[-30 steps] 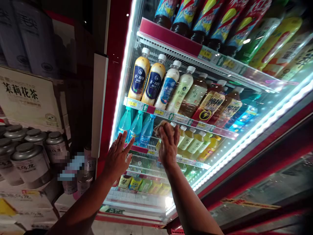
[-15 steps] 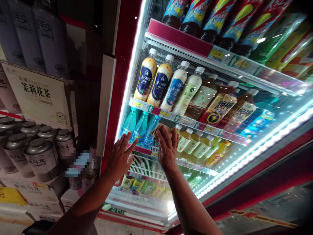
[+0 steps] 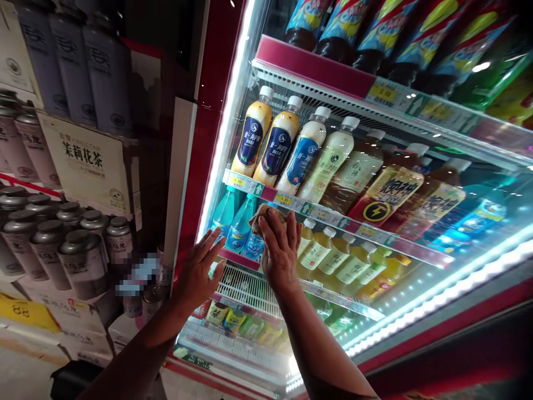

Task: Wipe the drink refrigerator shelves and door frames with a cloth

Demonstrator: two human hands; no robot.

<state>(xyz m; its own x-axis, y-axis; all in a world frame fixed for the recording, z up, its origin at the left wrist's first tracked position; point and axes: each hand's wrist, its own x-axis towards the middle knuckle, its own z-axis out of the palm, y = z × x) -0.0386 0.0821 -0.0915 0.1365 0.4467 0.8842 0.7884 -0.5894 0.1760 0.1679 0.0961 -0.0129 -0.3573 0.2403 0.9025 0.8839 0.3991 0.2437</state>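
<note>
A glass-fronted drinks fridge (image 3: 366, 125) stands ahead, lit along its edges. My right hand (image 3: 280, 253) presses a crumpled brown cloth (image 3: 263, 215) against the glass, its fingers bent over it. Behind the cloth are blue bottles (image 3: 240, 225) on a shelf, one of them partly covered. My left hand (image 3: 199, 275) lies with fingers spread near the glass's left side, holding nothing; whether the whole palm touches cannot be made out.
Milk tea bottles (image 3: 278, 141) fill the shelf above my hands, with cola-coloured bottles (image 3: 377, 39) higher up. Pale yellow drink bottles (image 3: 316, 250) stand right of my right hand. Metal tea canisters (image 3: 81, 264) and a tea box (image 3: 89, 161) are stacked at the left.
My right hand and the cloth have shifted slightly left across the glass. My left hand stays spread in nearly the same spot. The view has turned a little.
</note>
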